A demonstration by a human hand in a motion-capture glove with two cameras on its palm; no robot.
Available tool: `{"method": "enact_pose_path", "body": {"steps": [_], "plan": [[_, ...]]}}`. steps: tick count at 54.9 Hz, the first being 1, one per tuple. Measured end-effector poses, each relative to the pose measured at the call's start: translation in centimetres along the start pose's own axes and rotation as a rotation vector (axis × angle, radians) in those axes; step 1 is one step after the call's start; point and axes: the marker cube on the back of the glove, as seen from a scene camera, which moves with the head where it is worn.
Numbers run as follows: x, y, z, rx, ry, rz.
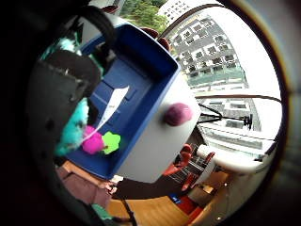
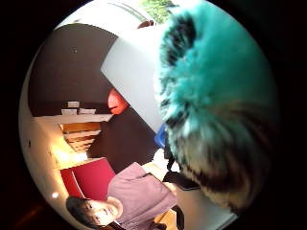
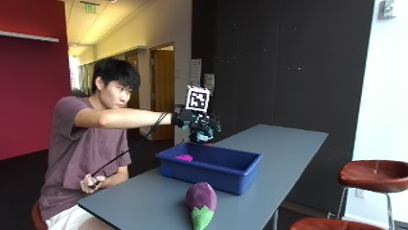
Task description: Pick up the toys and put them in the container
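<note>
My gloved right hand is raised above the far left end of the blue container and grips a teal furry toy. That teal toy fills much of the thumb side palm view. It hangs over the open blue container, with its white tag dangling. A pink toy lies inside on the bottom; the little finger side view shows the pink toy with a green piece beside it. An eggplant plush lies on the grey table in front of the container.
The table is long and narrow and runs along a dark wall. Brown stools stand at its right. The person's bare hand holds a small thing near the lap, below the table's near end.
</note>
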Motion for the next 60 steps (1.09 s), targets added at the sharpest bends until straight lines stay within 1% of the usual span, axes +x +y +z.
{"method": "enact_pose_path", "body": {"steps": [5,9,12,16,21,25,27,32,37,42,52,60], "plan": [[1.7,-0.4,0.6,-0.042,0.043,0.141],[2.6,-0.4,0.6,-0.023,0.038,0.152],[3.5,-0.5,0.4,-0.004,0.071,0.191],[3.7,-0.1,-0.5,0.031,-0.047,0.120],[5.5,0.5,-1.2,0.063,-0.059,0.100],[7.5,1.1,-1.5,0.090,-0.122,0.106],[9.2,1.5,-1.2,0.093,-0.108,0.128],[11.6,2.9,-0.2,0.098,-0.189,0.133],[16.5,4.4,1.3,0.088,-0.065,0.169],[18.5,5.3,1.8,0.081,-0.188,0.272],[24.1,6.8,3.5,0.069,-0.170,0.354],[28.1,6.4,6.7,0.016,-0.202,0.410]]}}
